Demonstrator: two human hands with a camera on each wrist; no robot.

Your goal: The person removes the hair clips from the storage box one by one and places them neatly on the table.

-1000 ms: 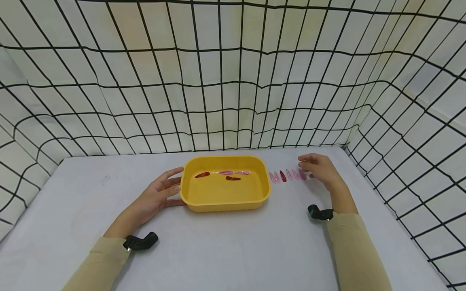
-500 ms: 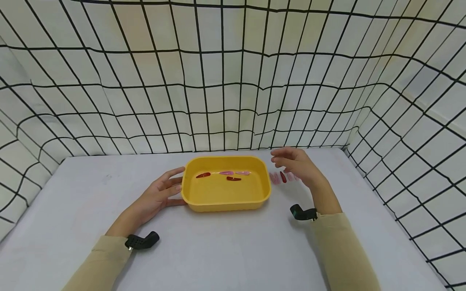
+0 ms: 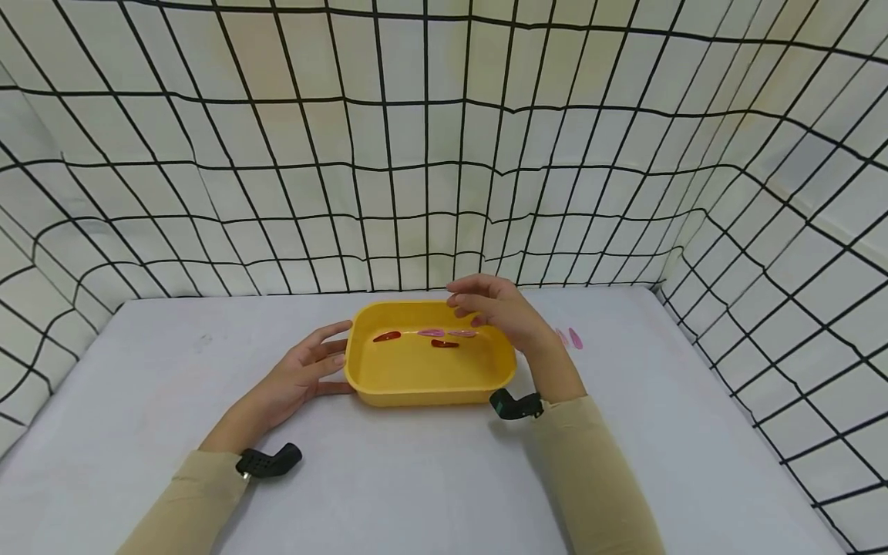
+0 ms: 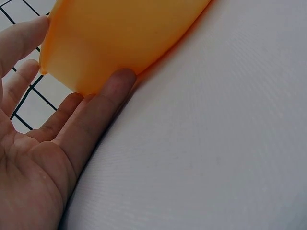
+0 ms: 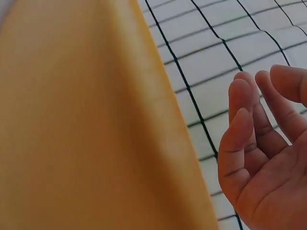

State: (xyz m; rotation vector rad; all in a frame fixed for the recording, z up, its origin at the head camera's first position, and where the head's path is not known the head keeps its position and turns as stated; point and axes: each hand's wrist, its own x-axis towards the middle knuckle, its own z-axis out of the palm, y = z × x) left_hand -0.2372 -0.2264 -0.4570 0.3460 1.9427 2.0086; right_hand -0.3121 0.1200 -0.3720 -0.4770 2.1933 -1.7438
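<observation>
My left hand rests against the left side of a yellow tray, fingers spread along its wall. The left wrist view shows the fingertips touching the tray's outside. Two red snap hair clips and two pink snap hair clips lie in the tray. Over the tray's back right part hovers my right hand, its fingers loosely bent. In the right wrist view nothing shows between those fingers. Right of the tray lies a magenta hair clip; my forearm hides much of the clip row.
A white cloth covers the table. Black netting over white sheeting closes off the back and both sides. A black wrist camera sits on my right wrist, another camera on my left.
My right hand has moved left from the right end of the row of hair clips to above the tray. The left hand stays at the tray's side; the clips in the tray have not moved.
</observation>
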